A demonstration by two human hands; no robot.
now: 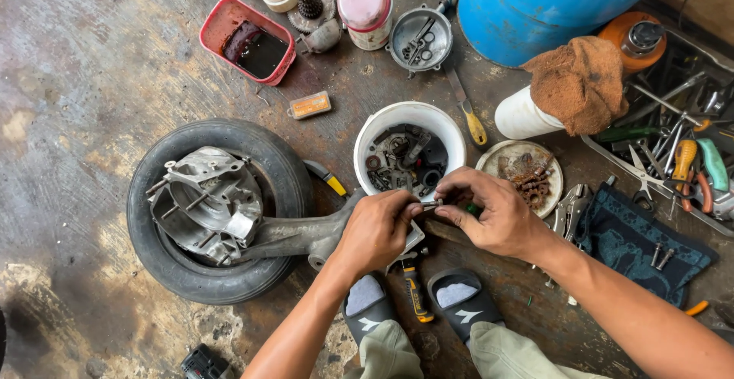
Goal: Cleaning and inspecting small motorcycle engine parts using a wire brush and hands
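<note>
Left hand: just below the white bucket, fingers curled, its grip pinched on a small metal part at thumb and fingertips.
Right hand: just below and right of the white bucket, fingertips meeting those of the left hand, grip closed on the same small metal part from the other side.
Small metal part: held between both hands in front of the bucket's lower rim; too small to tell its kind.
White bucket: stands on the floor, holding dark metal engine pieces, rings and washers.
Tyre: lies flat to the left of the bucket, with a grey cast engine casing resting in it; the casing's arm reaches toward the bucket and passes under the left hand.
Rusty dish: just right of the bucket, a round plate with rusted chain pieces.
Red tray: well up and left of the bucket, with dark oil in it.
Yellow-handled screwdriver: up and right of the bucket, lying on the floor.
Blue barrel: far up and right of the bucket.
Brown rag: right of the bucket, draped over a white tube.
Sandals: below the bucket, a pair of dark ones, with a yellow and black tool between them.
</note>
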